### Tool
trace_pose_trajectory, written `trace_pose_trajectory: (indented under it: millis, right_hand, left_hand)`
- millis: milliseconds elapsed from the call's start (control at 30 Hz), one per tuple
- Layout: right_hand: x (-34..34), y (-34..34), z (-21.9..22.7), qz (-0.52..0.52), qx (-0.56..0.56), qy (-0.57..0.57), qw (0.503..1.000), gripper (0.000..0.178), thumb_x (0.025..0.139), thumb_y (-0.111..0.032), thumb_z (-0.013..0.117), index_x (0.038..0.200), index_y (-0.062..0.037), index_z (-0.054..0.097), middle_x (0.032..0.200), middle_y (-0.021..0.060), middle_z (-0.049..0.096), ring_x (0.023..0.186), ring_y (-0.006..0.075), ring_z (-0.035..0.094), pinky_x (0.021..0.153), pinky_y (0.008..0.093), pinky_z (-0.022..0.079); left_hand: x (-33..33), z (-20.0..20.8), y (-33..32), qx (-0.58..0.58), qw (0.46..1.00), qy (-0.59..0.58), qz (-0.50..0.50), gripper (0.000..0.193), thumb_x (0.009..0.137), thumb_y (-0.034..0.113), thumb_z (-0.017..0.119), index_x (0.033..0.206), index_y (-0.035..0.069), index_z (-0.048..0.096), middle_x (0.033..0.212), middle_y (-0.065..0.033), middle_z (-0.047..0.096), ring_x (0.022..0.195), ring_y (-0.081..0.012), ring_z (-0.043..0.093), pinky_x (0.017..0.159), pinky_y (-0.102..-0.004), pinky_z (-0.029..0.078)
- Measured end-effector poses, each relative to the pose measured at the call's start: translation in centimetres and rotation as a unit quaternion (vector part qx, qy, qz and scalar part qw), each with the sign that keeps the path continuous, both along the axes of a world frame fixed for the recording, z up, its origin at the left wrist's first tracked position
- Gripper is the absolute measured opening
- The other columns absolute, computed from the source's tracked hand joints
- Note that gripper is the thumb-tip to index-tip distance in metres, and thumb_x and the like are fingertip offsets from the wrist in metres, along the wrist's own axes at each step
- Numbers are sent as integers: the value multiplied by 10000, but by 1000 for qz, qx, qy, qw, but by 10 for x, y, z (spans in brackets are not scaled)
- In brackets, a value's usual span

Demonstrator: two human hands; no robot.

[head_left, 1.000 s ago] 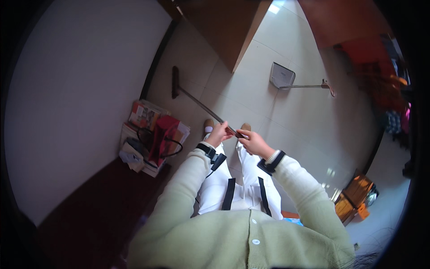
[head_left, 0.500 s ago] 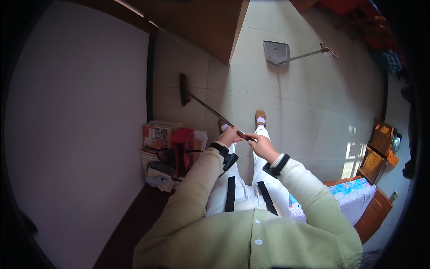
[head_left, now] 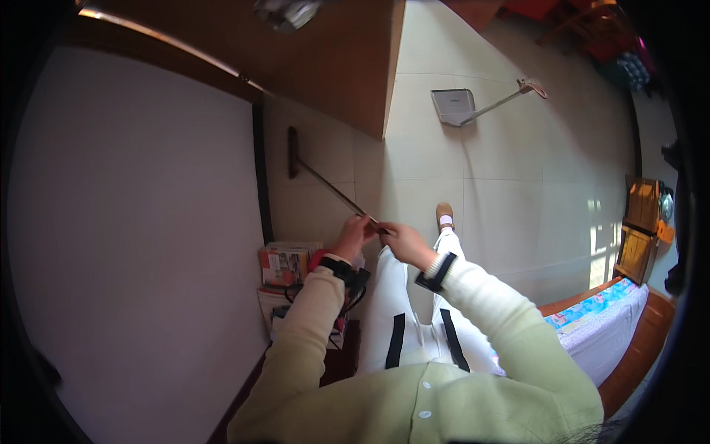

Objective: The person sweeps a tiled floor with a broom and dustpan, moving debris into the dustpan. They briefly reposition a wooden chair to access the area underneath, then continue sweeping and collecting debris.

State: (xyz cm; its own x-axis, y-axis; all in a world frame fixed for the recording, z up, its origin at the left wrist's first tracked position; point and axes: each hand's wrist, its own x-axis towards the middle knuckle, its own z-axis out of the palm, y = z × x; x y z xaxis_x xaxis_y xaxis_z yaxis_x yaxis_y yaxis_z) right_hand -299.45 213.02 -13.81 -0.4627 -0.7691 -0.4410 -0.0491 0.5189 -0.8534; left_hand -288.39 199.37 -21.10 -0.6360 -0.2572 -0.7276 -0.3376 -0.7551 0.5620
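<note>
A long-handled broom (head_left: pixel 329 185) slants from my hands toward the far left, its dark narrow head (head_left: pixel 293 152) on the tiles beside the door. My left hand (head_left: pixel 353 237) closes round the handle lower down. Just to the right, my right hand (head_left: pixel 405 243) wraps the top end of the same handle. Farther off on the floor sits a grey dustpan (head_left: pixel 452 107), whose long metal handle tilts up to the right and ends in a pinkish loop.
An open brown door (head_left: pixel 325 66) juts in at the far left, next to a white wall (head_left: pixel 140 222). Books and papers (head_left: pixel 283 265) are stacked by my left forearm. A bed with a floral cover (head_left: pixel 599 318) and wooden cabinets (head_left: pixel 637 248) stand at the right.
My hands have shifted left with the broom, and its head has moved slightly left along the floor. The view has shifted too, showing more of the door. Both hands keep their grip.
</note>
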Motion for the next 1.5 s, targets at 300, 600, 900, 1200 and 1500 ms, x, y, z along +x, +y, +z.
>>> trace_pose_trajectory:
  millis: [300,600,900,1200,1500]
  right_hand:
    - [-18,-113,-70,-77,42,-172,981,343,869,-179,513,1192,-105,601,696,106,611,511,206,585,474,332,481]
    - [-1,42,-44,-163,115,-233,952,329,847,-208,551,1143,-85,625,771,120,668,581,203,621,569,329,498]
    - [-4,201,33,-235,194,-249,919,324,887,-142,512,1199,-108,591,556,-10,477,396,102,424,372,285,376]
    - [-30,275,88,-288,214,-238,903,360,869,-92,523,1225,-53,561,606,27,527,429,107,464,367,284,373]
    - [-71,260,145,-195,115,-202,953,288,838,-64,494,1097,10,596,573,45,523,435,119,495,414,289,420]
  left_hand:
    - [-33,-77,-118,-130,988,-66,-42,161,956,191,470,908,43,511,767,-68,586,672,-174,597,619,-308,514]
    - [-44,-53,24,-36,983,-79,-163,153,959,172,442,981,27,487,850,-90,594,723,-193,620,630,-304,539]
    - [-68,4,199,-5,960,-128,-249,242,965,180,457,1055,-30,378,898,-159,583,734,-210,635,636,-302,563]
    - [-109,11,265,83,910,-64,-400,210,941,168,508,917,-38,541,803,-119,634,717,-210,647,609,-298,567]
    - [-233,129,72,-732,567,-56,-373,348,796,121,605,1125,11,582,1064,-212,601,1025,-378,559,884,-427,460]
